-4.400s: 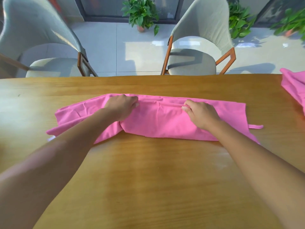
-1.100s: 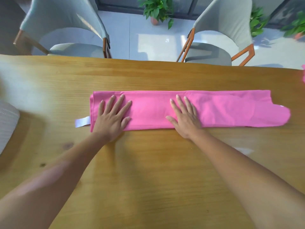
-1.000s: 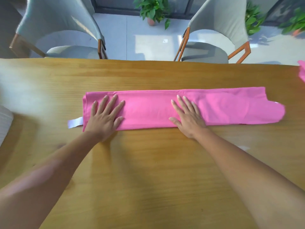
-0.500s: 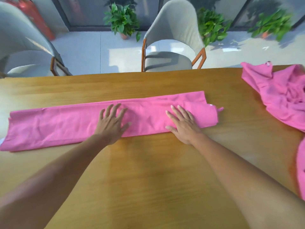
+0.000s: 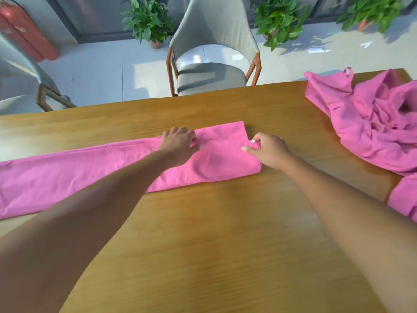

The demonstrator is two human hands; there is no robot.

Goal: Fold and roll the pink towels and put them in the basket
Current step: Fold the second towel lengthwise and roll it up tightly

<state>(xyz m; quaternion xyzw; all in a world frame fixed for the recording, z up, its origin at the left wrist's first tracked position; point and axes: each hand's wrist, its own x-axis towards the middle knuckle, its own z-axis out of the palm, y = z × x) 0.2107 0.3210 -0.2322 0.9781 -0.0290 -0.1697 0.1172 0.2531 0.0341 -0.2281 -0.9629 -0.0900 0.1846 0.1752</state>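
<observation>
A pink towel (image 5: 94, 168), folded into a long narrow strip, lies across the wooden table (image 5: 214, 245) from the left edge of view to the middle. My left hand (image 5: 179, 144) rests on the strip near its right end, fingers curled onto the cloth. My right hand (image 5: 268, 150) is at the strip's right end, and its thumb and fingers pinch the small loop tag at the end edge. The basket is out of view.
A heap of unfolded pink towels (image 5: 372, 123) lies at the table's right end, spilling toward the near right edge. A grey chair (image 5: 214, 55) stands beyond the far side, another chair (image 5: 20, 86) at far left. Potted plants (image 5: 147, 21) and a red extinguisher (image 5: 24, 32) stand on the floor.
Both hands slid right along the strip to its right end. They were flat on the cloth; now the fingers are curled, and the right hand pinches the end tag. The view swung right.
</observation>
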